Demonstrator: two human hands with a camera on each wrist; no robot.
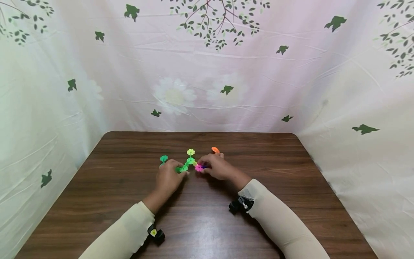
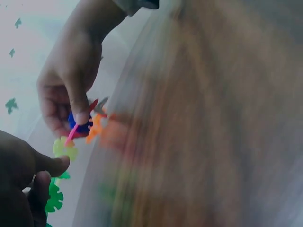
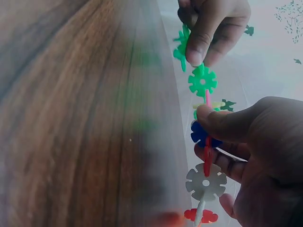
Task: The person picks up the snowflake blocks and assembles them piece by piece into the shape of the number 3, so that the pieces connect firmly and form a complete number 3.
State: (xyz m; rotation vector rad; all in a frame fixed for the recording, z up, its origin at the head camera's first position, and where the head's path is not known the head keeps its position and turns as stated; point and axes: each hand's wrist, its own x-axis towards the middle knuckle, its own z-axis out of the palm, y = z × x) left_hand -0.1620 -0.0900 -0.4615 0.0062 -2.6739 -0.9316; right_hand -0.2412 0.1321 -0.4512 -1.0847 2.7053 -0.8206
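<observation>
A chain of interlocking flower-shaped plastic discs (image 1: 191,160) stretches between both hands above the table. My left hand (image 1: 169,176) pinches its green part; in the right wrist view, thumb and fingers close on a green disc (image 3: 202,82). My right hand (image 1: 218,167) grips the other part, around a blue disc (image 3: 199,134) and a red disc (image 3: 207,158), near the pink disc (image 1: 198,168). A grey disc (image 3: 206,182) follows below that hand. An orange disc (image 1: 215,149) shows beyond the right hand, a yellow disc (image 1: 191,152) stands at the middle, and a green end disc (image 1: 164,158) lies past the left hand.
The brown wood-grain table (image 1: 194,216) lies under both arms, its far edge close behind the discs. A pale curtain (image 1: 200,72) with leaf and bird prints hangs behind and at both sides. Small black cameras (image 1: 156,235) sit at the wrists.
</observation>
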